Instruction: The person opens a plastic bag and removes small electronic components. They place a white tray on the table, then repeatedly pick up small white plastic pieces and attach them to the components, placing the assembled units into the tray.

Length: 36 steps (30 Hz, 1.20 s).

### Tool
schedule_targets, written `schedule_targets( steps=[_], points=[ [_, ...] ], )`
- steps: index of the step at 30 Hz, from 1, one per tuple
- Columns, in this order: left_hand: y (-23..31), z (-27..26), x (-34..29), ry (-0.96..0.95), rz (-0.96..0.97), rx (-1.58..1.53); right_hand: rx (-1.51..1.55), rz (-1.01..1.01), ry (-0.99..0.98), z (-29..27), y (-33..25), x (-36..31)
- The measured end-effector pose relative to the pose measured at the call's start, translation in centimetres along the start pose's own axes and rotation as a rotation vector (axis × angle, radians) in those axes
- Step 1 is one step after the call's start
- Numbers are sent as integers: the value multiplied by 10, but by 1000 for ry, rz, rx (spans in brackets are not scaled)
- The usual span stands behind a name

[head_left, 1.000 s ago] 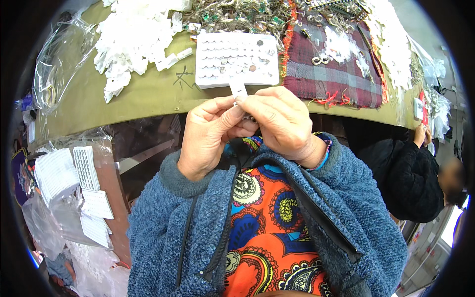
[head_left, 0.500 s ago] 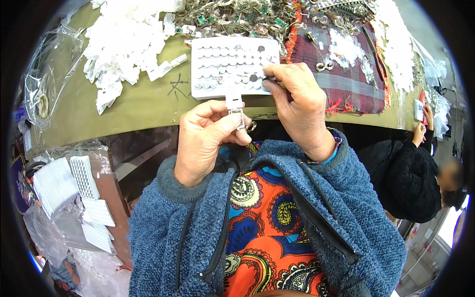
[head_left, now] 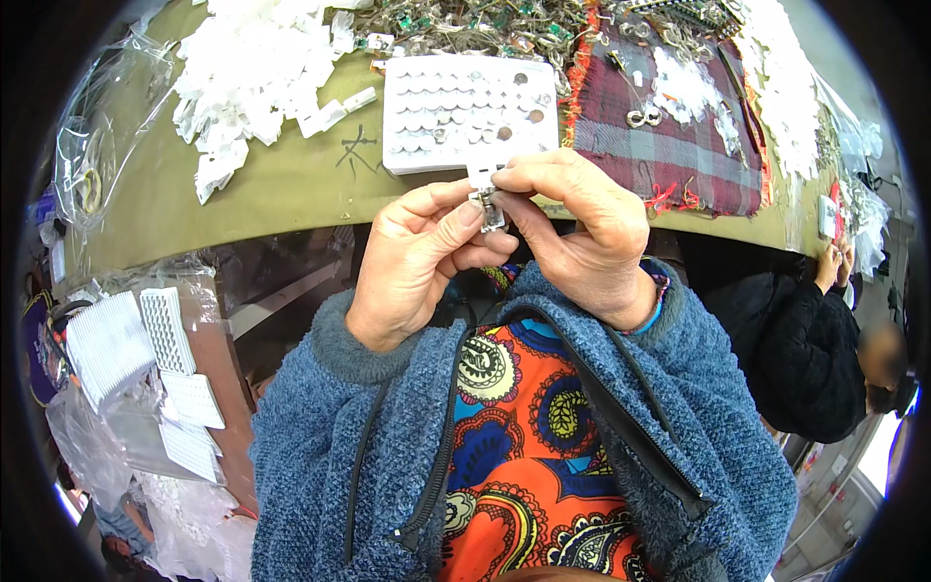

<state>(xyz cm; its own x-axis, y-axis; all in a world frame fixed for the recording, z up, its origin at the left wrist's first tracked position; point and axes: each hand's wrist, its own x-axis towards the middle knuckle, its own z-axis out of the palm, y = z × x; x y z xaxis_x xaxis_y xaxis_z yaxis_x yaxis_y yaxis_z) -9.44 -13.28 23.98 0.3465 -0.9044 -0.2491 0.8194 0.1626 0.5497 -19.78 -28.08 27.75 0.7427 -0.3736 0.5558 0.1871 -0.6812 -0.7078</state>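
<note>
In front of my chest, my left hand [head_left: 412, 254] pinches a small clear case [head_left: 492, 215] between thumb and fingers. A white slotted tab [head_left: 481, 175] stands up from its far end, and metal glints inside it. My right hand [head_left: 587, 228] meets it from the right, thumb and forefinger closed together at the case's upper end. Whatever sits between those right fingertips is hidden or too small to name. Just beyond both hands lies a white tray [head_left: 417, 68] with rows of round pockets, several holding small silver or dark button cells [head_left: 535, 116].
White plastic pieces [head_left: 238, 78] are heaped at the far left of the green table [head_left: 281, 179]. Tangled wires [head_left: 465, 29] lie behind the tray. A plaid cloth [head_left: 621, 145] with loose parts is to the right. White trays [head_left: 112, 359] stand lower left. Another person [head_left: 795, 339] works at right.
My right hand has come from the tray's right side down to the case in my left hand. The left hand and case have shifted slightly right.
</note>
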Motion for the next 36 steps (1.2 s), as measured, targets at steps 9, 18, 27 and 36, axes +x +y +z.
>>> schedule_targets(
  steps=[9, 18, 27, 36],
  points=[
    [-10, 0, -13, 65, -9, -29, -26, -88, -316, -11, -3, 6],
    [8, 2, -16, 187, 83, 52, -112, -265, -245, 6, -7, -7],
    [24, 0, -14, -94, -15, 103, 593, 797, -201, 6, -27, 8],
    [17, 5, 11, -327, -500, -345, -37, 123, -85, -25, -59, -11]
  ],
)
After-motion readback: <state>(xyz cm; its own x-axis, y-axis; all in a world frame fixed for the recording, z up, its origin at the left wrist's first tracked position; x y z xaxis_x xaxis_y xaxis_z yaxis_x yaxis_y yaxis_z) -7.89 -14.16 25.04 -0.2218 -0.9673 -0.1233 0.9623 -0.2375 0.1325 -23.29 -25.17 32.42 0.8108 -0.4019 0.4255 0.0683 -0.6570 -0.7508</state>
